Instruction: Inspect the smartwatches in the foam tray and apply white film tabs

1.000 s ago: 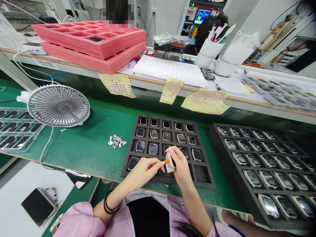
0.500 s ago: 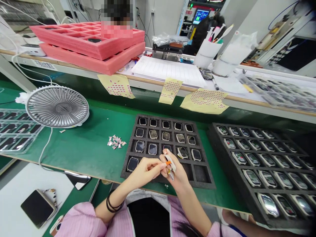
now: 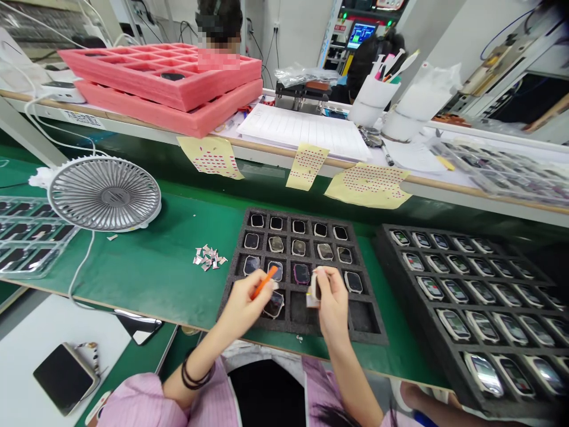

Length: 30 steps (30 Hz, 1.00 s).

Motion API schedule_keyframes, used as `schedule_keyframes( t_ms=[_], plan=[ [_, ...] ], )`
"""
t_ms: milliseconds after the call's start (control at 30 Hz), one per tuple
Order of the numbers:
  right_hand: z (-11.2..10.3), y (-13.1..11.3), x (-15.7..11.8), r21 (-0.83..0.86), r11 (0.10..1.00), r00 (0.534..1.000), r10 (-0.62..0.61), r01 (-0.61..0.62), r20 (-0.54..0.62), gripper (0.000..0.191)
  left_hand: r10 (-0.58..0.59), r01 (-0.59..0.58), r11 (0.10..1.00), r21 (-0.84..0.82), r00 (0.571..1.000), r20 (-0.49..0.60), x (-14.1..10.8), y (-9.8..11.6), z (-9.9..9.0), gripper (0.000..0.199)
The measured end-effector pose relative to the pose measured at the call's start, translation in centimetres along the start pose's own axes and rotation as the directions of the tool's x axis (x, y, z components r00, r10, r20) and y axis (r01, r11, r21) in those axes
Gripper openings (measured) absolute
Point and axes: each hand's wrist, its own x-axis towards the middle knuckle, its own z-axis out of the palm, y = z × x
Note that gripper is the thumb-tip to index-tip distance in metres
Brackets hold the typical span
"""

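Observation:
Over the near-left part of a dark foam tray [image 3: 376, 323], my left hand [image 3: 246, 301] is closed round an orange tool [image 3: 265, 281], which points up and to the right. My right hand [image 3: 333, 296] pinches a watch case [image 3: 316, 287] on edge above the tray's third and fourth rows, with a small silvery piece [image 3: 313, 299] at its lower side. The two hands are apart. Watch faces sit in most of the tray's pockets; one with a purple rim [image 3: 301, 273] lies between my hands. Another watch [image 3: 274, 305] lies in the front row beside my left hand.
A second foam tray [image 3: 448, 350] of watches stands on the right. Small pinkish-silver pieces [image 3: 208, 258] lie on the green table [image 3: 178, 296], near a fan [image 3: 104, 193]. Behind, a shelf holds red foam trays [image 3: 178, 89] and papers [image 3: 306, 127]; people are beyond it.
My hands have moved apart: the left, with the orange tool, to the left and the right, with the watch case, slightly right. The purple-rimmed watch and a front-row watch now show.

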Motion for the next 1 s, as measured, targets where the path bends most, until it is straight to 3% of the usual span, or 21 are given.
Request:
schedule_keyframes(
  t_ms=[67,200,300,400,533,600,667,767,1000],
  plan=[
    [-1.1,0.3,0.4,-0.189,0.978,0.994,-0.102,0.092,-0.045,0.026,-0.040,0.056,0.990,0.128,0.992,-0.123,0.1,-1.1,-2.5,0.030],
    [-1.8,1.4,0.0,-0.460,0.864,0.978,-0.155,0.202,0.139,0.027,-0.076,0.260,0.845,0.468,0.924,-0.375,0.4,-3.7,-7.0,0.029],
    [-1.4,2.2,-0.8,-0.527,0.793,0.951,-0.227,0.306,0.211,0.025,-0.133,0.398,0.711,0.580,0.886,-0.444,0.4,-5.4,-8.4,0.027],
    [-1.1,2.6,-1.4,-0.504,0.781,0.925,-0.255,0.368,0.281,0.022,-0.160,0.451,0.646,0.616,0.869,-0.469,0.3,-6.2,-8.8,0.030],
    [-1.2,2.9,-1.7,-0.497,0.740,0.880,-0.281,0.452,0.382,0.021,-0.165,0.469,0.634,0.615,0.859,-0.485,0.1,-6.1,-8.9,0.034],
    [-1.5,3.0,-1.7,-0.544,0.648,0.842,-0.341,0.533,0.418,0.022,-0.153,0.453,0.650,0.610,0.864,-0.479,0.0,-6.0,-9.0,0.035],
    [-1.8,3.0,-1.8,-0.624,0.492,0.793,-0.429,0.607,0.433,0.023,-0.140,0.436,0.671,0.599,0.869,-0.475,-0.1,-5.9,-9.0,0.036],
    [-1.8,2.6,-2.1,-0.722,0.286,0.737,-0.512,0.630,0.440,0.021,-0.124,0.416,0.697,0.584,0.872,-0.474,-0.1,-6.0,-8.9,0.037],
    [1.2,1.7,-2.7,-0.656,0.154,0.660,-0.356,0.739,0.661,0.019,-0.079,0.340,0.769,0.541,0.890,-0.448,-0.1,-5.6,-8.3,0.036]
  ],
)
